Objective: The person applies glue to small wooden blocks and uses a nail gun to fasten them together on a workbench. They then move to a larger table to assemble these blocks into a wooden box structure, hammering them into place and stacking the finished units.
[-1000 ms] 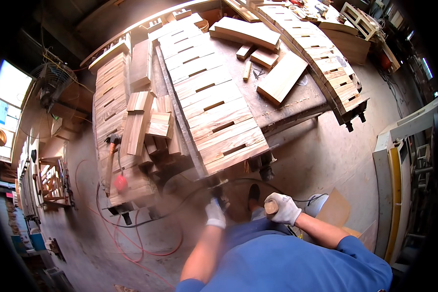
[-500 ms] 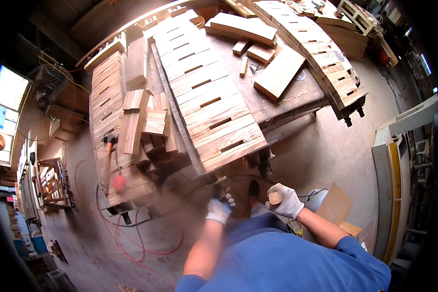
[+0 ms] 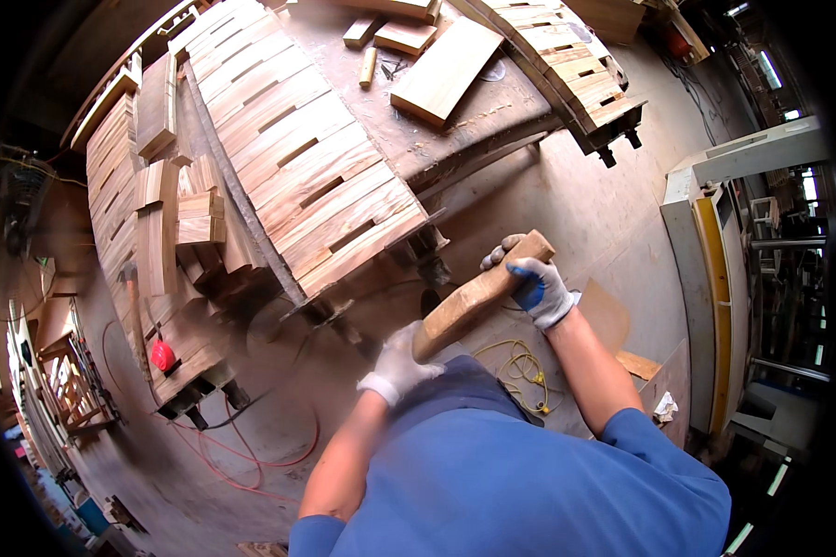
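A thick wooden block (image 3: 474,302) is held slantwise in front of my body, its upper end off to the right. Around that upper end my gloved right hand (image 3: 543,295) is closed, the glove's blue palm facing the wood. My gloved left hand (image 3: 401,362) grips the block's lower left end, its fingertips partly hidden. Just beyond the block lies the near end of a long slotted wooden panel (image 3: 320,176), built of strips side by side, with dark metal clamp parts (image 3: 330,320) under its edge.
Left of the panel, stacked wood blocks (image 3: 158,227), a hammer (image 3: 135,320) and a red object (image 3: 163,355) lie on another slotted panel. Loose boards (image 3: 448,70) rest on the worktable (image 3: 492,116). A yellow cord (image 3: 525,367) and a red hose (image 3: 260,464) trail on the floor.
My left hand has come away from the clamp end and taken hold of the block. My right hand has lifted and turned the block lengthwise. The view has swung right.
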{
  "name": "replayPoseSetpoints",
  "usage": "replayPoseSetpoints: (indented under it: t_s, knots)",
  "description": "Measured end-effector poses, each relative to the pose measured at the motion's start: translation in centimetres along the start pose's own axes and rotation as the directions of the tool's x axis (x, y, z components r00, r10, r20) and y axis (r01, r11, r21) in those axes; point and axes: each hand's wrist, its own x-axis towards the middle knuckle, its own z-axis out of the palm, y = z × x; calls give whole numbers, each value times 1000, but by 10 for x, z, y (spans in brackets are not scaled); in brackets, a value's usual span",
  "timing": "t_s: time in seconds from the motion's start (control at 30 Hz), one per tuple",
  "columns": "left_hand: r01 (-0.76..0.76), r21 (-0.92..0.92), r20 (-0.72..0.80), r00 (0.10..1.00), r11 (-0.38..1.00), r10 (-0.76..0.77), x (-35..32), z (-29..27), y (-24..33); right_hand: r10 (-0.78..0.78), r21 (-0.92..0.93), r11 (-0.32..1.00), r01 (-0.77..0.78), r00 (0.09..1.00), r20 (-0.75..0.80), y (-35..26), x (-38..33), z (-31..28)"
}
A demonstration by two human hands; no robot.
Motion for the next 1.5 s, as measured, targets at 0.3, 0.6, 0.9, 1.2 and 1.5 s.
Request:
replayPoseSetpoints:
  t_s: [0.3,0.6,0.9,1.2,1.5]
  knots:
    - [209,430,-74,978,878,-197,25,-33,47,139,366,930,-15,939,-315,39,73,-98]
    - [286,389,-83,957,876,-276,34,-11,32,178,370,926,-73,950,-257,38,89,-93]
    - [380,257,-177,922,888,-344,55,15,-1,134,213,969,-128,991,-16,22,94,-87]
    - [435,256,-102,900,863,-423,68,12,-9,148,234,959,-161,986,71,12,99,-83]
    - [431,186,-63,902,883,-427,78,30,-46,89,151,985,-82,995,-38,8,74,-63]
